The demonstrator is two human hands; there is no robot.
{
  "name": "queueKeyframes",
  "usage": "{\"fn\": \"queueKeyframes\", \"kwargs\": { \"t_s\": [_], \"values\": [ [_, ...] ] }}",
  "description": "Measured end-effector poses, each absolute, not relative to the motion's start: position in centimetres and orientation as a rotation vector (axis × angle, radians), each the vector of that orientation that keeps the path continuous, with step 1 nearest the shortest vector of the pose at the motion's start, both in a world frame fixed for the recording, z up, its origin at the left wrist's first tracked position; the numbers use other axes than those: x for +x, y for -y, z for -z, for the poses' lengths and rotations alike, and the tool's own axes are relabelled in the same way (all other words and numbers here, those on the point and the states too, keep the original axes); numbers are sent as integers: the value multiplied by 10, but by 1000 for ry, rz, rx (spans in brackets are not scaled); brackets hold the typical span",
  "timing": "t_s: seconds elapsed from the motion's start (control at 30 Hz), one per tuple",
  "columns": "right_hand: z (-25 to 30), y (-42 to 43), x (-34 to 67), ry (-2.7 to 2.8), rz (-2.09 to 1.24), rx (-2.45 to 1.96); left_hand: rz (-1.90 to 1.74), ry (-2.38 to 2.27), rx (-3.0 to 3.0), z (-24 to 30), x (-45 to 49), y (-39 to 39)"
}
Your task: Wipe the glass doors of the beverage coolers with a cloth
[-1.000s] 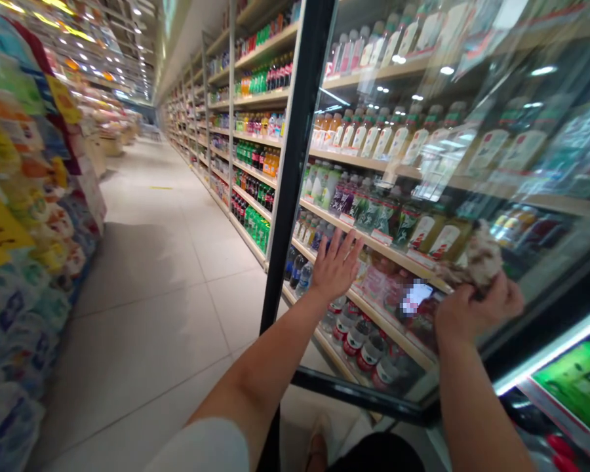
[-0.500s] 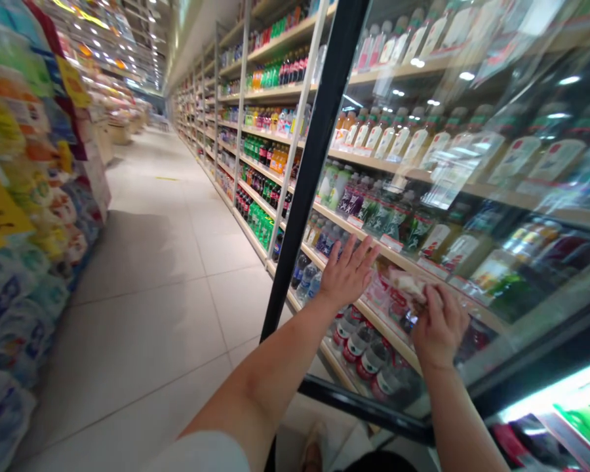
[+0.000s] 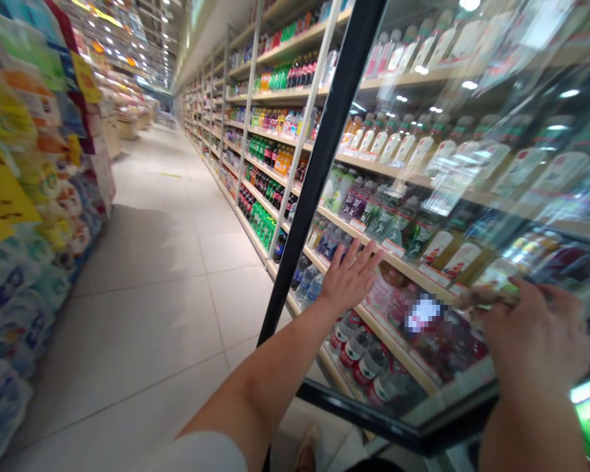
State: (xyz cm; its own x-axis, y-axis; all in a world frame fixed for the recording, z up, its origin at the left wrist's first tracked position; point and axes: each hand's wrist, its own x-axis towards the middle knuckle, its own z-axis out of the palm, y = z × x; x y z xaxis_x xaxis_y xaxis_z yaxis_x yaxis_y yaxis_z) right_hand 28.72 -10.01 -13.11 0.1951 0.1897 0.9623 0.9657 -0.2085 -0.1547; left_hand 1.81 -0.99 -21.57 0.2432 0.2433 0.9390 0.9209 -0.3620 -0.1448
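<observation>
The right hand's grip (image 3: 538, 328) is closed on a blurred, crumpled cloth (image 3: 489, 298) that juts out to its left, long axis roughly level. Further left, well apart, the left hand (image 3: 350, 278) spreads flat, empty, against the glass door (image 3: 322, 164); bottles (image 3: 462, 259) stand beyond both.

No clearly legible lettering

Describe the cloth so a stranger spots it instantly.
Start at the black-framed glass door. In front of its right side, the right hand pinches the cloth, which pokes out leftward. It's dull and crumpled, unlike the upright, labelled bottles seen through the door.
</observation>
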Motion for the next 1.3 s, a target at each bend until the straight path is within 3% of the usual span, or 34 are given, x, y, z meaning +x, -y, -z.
{"fn": "queueKeyframes", "kwargs": {
  "t_s": [0.2, 0.43, 0.57, 1.0, 1.1, 1.3],
  "values": [
    [156, 49, 233, 1305, 1056, -1073, 1154, 1072, -1740, 216, 17, 10],
    [232, 33, 218, 1516, 1131, -1002, 1163, 1073, -1750, 217, 17, 8],
    [246, 38, 228, 1562, 1213, -997, 1172, 1066, -1745, 218, 18, 6],
    [121, 13, 144, 1578, 1079, -788, 1212, 1015, -1655, 216, 17, 5],
    [115, 16, 133, 1597, 1089, -790, 1212, 1008, -1632, 218, 18, 5],
    [215, 30, 186, 1579, 1124, -884, 1202, 1009, -1619, 218, 18, 5]
  ]
}}
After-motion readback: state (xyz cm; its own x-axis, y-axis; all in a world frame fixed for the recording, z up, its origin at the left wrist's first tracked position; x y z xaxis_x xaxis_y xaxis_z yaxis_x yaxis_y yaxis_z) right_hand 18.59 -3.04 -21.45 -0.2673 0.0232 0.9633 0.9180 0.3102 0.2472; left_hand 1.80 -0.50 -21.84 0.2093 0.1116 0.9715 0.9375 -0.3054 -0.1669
